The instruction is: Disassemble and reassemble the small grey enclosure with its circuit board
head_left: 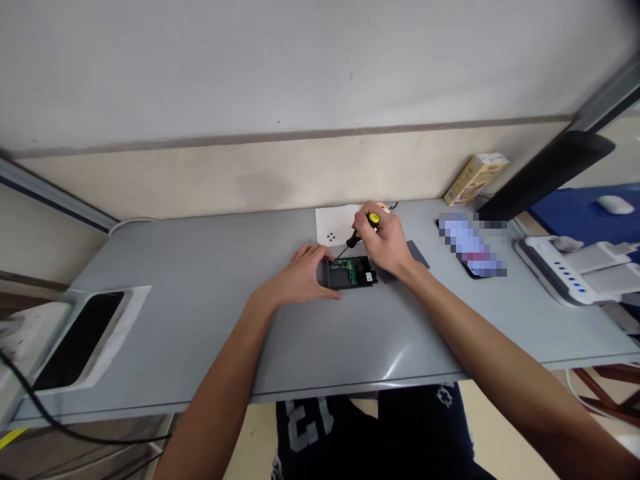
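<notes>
A small dark device with its casing off and a green circuit board (353, 272) showing lies on the grey desk. My left hand (307, 275) grips its left end, thumb along the near edge and fingers along the far edge. In my right hand (384, 239) is a black and yellow screwdriver (354, 238), held at a slant. Its tip meets the far left part of the board; whether it sits in a screw is too small to tell. A flat dark cover (417, 255) lies partly under my right hand. Several tiny dark screws (331, 237) rest on white paper (325, 219) behind the device.
To the right are a phone (470, 247) with a blurred screen, a white power strip (565, 270) with plugs, and a yellow box (475, 179) by the wall. At the left, a black-screened phone or tablet (85, 340) lies on white paper. A black cable (75, 437) crosses the lower left.
</notes>
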Action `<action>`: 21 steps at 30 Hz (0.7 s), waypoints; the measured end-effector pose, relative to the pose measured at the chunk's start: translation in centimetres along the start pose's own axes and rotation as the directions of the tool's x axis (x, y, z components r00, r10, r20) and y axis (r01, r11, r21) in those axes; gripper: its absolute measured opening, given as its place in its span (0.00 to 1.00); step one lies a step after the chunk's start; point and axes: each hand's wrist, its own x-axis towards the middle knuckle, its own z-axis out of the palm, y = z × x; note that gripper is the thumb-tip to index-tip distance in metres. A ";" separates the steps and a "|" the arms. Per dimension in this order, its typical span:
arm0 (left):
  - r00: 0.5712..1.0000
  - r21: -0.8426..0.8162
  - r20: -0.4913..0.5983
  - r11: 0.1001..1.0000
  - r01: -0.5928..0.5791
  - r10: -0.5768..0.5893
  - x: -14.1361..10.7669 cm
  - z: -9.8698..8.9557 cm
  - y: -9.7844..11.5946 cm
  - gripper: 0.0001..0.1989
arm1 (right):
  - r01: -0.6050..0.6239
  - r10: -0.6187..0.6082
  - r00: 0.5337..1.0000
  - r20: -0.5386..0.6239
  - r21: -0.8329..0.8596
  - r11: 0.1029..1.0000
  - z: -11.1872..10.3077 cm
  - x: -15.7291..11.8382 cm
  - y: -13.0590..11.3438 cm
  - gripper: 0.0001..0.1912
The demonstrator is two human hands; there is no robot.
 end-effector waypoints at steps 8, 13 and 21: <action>0.999 -0.050 0.010 0.998 0.037 -0.036 0.2 0.1 -0.2 0.32 | -0.010 0.010 0.998 -0.059 0.001 1.000 0.3 0.1 0.2 0.17; 0.999 -0.066 0.022 0.997 0.038 -0.036 0.3 0.1 -0.3 0.33 | 0.015 -0.015 0.999 -0.051 -0.005 1.000 0.3 -0.2 0.4 0.17; 0.999 -0.046 0.016 0.999 0.029 -0.028 0.4 0.2 -0.4 0.34 | 0.036 -0.038 0.997 -0.070 -0.023 0.999 0.5 -0.8 0.2 0.18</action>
